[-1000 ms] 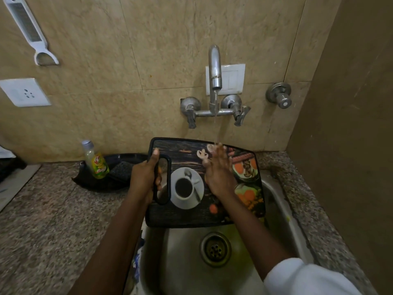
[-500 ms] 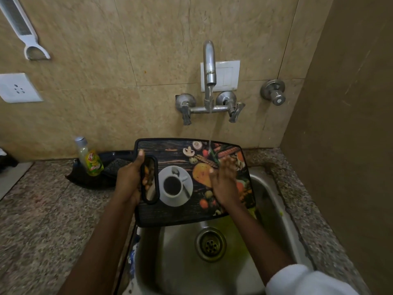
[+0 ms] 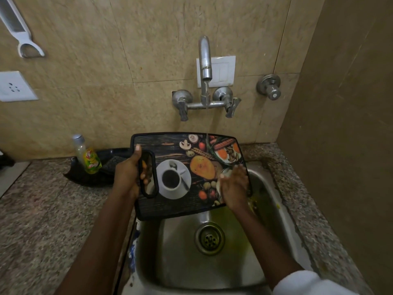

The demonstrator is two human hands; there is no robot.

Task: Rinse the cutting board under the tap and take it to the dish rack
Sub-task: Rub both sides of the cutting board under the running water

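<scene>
A white sleeve (image 3: 308, 282) shows at the bottom edge, cut off by the frame. Above the steel sink (image 3: 170, 256) and its drain (image 3: 209, 238), both hands hold the printed cutting board (image 3: 187, 173) tilted over the basin. The left hand (image 3: 127, 175) grips the board's handle, fingers curled through the slot and thumb stretched along the top face. The right hand (image 3: 234, 186) lies flat on the board's near right corner, fingers nearly straight and pressed to the surface; their tips are blurred. A second ago this hand lay further up, near the middle of the board under the stream, and it now sits lower and to the right, uncovering more of the print. It hides that corner of the board. Behind, a bottle (image 3: 89, 156) stands on the counter (image 3: 42, 209), its label unreadable. Water (image 3: 206, 116) runs from the tap (image 3: 205, 60) onto the board's far edge.
</scene>
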